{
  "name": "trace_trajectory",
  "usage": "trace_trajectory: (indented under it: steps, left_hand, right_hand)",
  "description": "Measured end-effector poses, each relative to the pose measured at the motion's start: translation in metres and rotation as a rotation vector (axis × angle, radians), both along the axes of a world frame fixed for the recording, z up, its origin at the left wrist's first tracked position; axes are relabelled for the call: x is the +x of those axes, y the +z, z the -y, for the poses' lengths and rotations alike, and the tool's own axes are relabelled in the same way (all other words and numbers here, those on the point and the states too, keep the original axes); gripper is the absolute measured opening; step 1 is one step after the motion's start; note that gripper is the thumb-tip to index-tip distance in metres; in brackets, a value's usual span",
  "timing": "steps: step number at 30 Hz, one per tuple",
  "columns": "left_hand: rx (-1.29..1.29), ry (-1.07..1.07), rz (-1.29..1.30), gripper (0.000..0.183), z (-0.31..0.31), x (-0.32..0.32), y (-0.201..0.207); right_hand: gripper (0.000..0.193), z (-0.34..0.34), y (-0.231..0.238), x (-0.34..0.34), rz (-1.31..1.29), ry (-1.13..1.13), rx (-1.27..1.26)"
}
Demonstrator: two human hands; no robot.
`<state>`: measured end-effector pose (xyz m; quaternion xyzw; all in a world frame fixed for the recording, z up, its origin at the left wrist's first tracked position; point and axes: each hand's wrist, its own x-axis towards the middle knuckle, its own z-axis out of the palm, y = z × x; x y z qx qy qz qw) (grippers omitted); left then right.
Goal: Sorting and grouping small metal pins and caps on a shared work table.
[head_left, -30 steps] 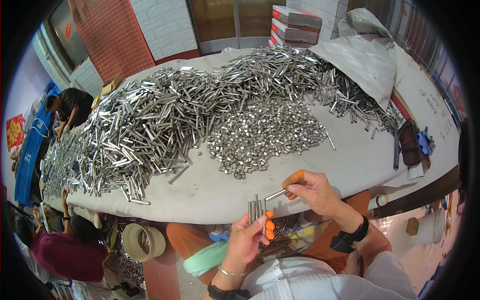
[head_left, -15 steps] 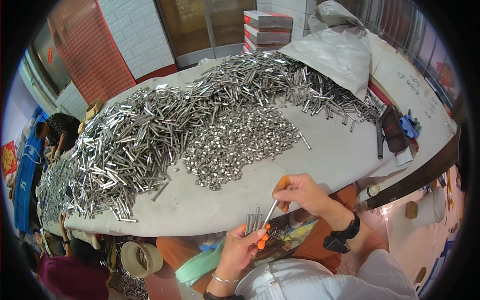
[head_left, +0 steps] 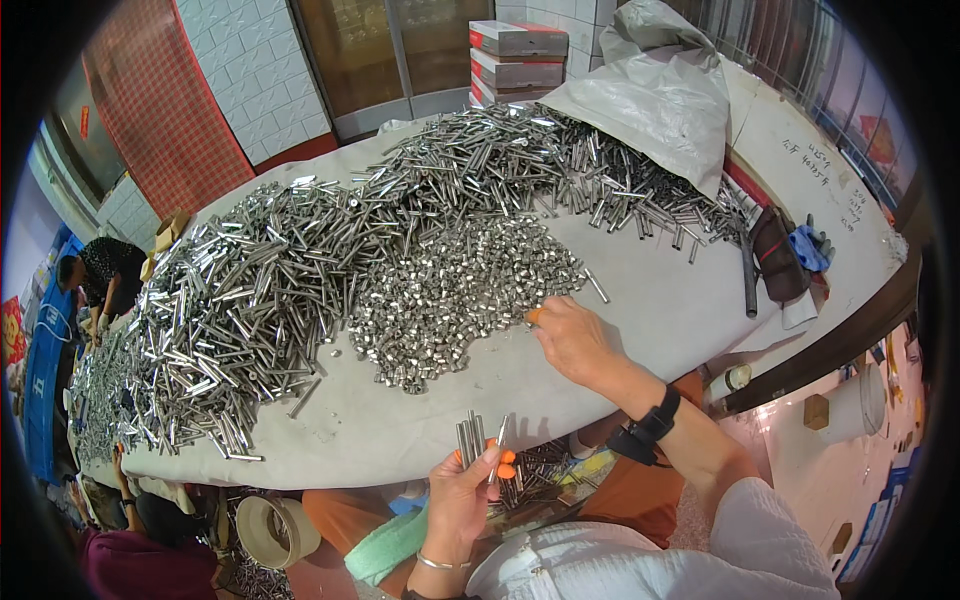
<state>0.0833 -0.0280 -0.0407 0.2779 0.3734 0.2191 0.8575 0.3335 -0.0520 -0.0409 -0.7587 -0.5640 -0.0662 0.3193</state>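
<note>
My left hand (head_left: pixel 460 505), with orange covers on its fingertips, grips several short metal tubes (head_left: pixel 470 438) standing upright just off the table's front edge. One tube leans slightly apart from the others. Reaching over the pale table cover (head_left: pixel 440 430), my right hand (head_left: pixel 578 345) touches the right edge of a heap of small, stubby metal pieces (head_left: pixel 440 300). Its fingers are bent together, an orange cover showing at the tip; what lies between them is hidden. A single metal rod (head_left: pixel 596 287) rests beside that heap.
Longer metal tubes (head_left: pixel 250 290) form a big pile behind and left. A whitish sack (head_left: pixel 650 110) covers its right end. Below the table stands a beige bucket (head_left: pixel 303 535); a green cloth (head_left: pixel 385 548) lies by my leg. Other people (head_left: pixel 150 565) sit at the left.
My right hand has left the tubes by my left hand and moved up and forward to the small pieces. The tube it held now stands in my left hand. The view has shifted slightly.
</note>
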Motion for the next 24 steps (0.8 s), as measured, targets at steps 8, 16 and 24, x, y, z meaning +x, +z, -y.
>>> trace_trajectory:
  steps: [8, 16, 24]
  left_hand:
    - [0.004, 0.006, 0.009, 0.013, -0.006, -0.002, -0.002]
    - [0.0, -0.017, 0.024, 0.014, -0.004, 0.004, -0.007]
    - [-0.019, -0.008, -0.003, 0.014, -0.003, 0.003, -0.007]
  right_hand:
    - [0.014, 0.005, -0.005, 0.025, 0.036, 0.023, -0.224]
    - [0.014, 0.021, 0.005, 0.032, -0.207, -0.053, -0.248]
    - [0.01, 0.031, 0.012, 0.013, -0.023, -0.055, -0.263]
